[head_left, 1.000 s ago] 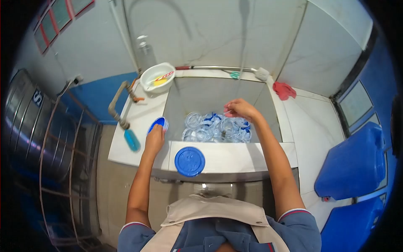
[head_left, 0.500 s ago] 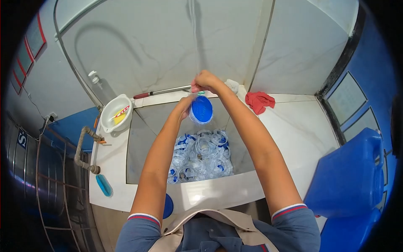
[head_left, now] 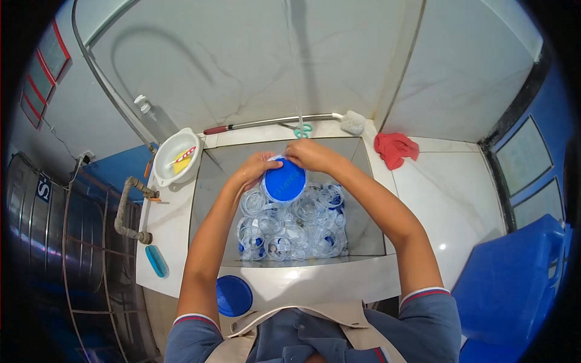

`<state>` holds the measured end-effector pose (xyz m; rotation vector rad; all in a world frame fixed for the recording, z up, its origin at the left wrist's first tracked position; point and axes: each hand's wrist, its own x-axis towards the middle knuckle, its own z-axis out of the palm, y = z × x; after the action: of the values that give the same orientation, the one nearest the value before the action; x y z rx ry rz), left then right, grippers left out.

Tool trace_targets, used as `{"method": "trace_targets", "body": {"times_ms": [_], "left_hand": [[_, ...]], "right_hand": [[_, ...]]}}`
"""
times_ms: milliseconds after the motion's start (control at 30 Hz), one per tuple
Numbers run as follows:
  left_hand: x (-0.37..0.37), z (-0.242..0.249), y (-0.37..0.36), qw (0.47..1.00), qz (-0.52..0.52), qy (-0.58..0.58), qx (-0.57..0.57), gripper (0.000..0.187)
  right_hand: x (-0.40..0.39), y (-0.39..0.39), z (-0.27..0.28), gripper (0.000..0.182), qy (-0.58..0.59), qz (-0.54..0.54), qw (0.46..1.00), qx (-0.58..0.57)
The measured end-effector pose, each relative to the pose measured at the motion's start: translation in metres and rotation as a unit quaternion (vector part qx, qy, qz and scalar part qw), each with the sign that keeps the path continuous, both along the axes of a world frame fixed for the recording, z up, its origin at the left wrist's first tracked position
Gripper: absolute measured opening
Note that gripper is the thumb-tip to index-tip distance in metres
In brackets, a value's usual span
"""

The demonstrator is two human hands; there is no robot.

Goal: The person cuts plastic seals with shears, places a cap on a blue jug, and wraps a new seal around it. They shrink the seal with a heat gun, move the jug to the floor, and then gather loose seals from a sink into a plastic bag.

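The round blue plastic lid (head_left: 284, 184) is held above the sink between both hands, left hand (head_left: 254, 169) gripping its left edge and right hand (head_left: 308, 154) pinching its top rim, with the heap of clear plastic seal rings (head_left: 293, 227) below them seemingly unsorted and a second blue lid (head_left: 233, 296) lying on the white counter (head_left: 315, 281) nearer the body.

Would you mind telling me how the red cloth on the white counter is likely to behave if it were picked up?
The crumpled red cloth would probably hang floppy, since it lies in folds. It looks light and unlikely to roll or slide off the white counter.
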<state>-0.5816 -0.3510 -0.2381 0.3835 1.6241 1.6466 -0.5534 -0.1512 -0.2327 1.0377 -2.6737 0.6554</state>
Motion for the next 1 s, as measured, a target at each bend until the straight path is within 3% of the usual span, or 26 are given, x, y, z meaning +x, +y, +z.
{"method": "trace_targets", "body": {"times_ms": [233,400,633,700,767,833,900,933,1000], "left_hand": [[0.013,0.001,-0.019,0.998,0.049,0.039,-0.018,0.019],[0.018,-0.005,-0.017,0.990,0.088,0.101,-0.040,0.019],[0.025,-0.018,-0.025,0.923,0.115,0.332,-0.157,0.028],[0.026,-0.026,-0.026,0.901,0.119,0.379,-0.172,0.031],[0.028,-0.041,-0.028,0.875,0.128,0.377,-0.276,0.037],[0.024,-0.060,-0.020,0.854,0.123,0.419,-0.283,0.038],[0.013,-0.072,0.003,0.841,0.101,0.445,-0.289,0.039],[0.007,-0.076,0.019,0.848,0.084,0.436,-0.289,0.039],[-0.011,-0.082,0.054,0.850,0.064,0.420,-0.310,0.038]], "right_hand": [[0.015,-0.033,-0.003,0.014,0.068,-0.041,0.997,-0.013],[0.016,-0.038,-0.007,0.013,0.076,-0.077,0.989,-0.103],[0.022,-0.039,-0.018,0.015,0.074,-0.082,0.980,-0.164],[0.011,-0.034,-0.029,0.016,-0.079,-0.024,0.969,-0.231],[-0.023,-0.006,-0.058,0.019,-0.308,-0.043,0.944,-0.112],[-0.057,0.030,-0.082,0.023,-0.220,-0.079,0.958,0.169],[-0.078,0.042,-0.091,0.019,-0.219,-0.346,0.912,-0.027],[-0.091,0.044,-0.101,0.019,-0.214,-0.347,0.913,-0.026],[-0.116,0.043,-0.113,0.018,0.029,-0.366,0.927,-0.075]]}}
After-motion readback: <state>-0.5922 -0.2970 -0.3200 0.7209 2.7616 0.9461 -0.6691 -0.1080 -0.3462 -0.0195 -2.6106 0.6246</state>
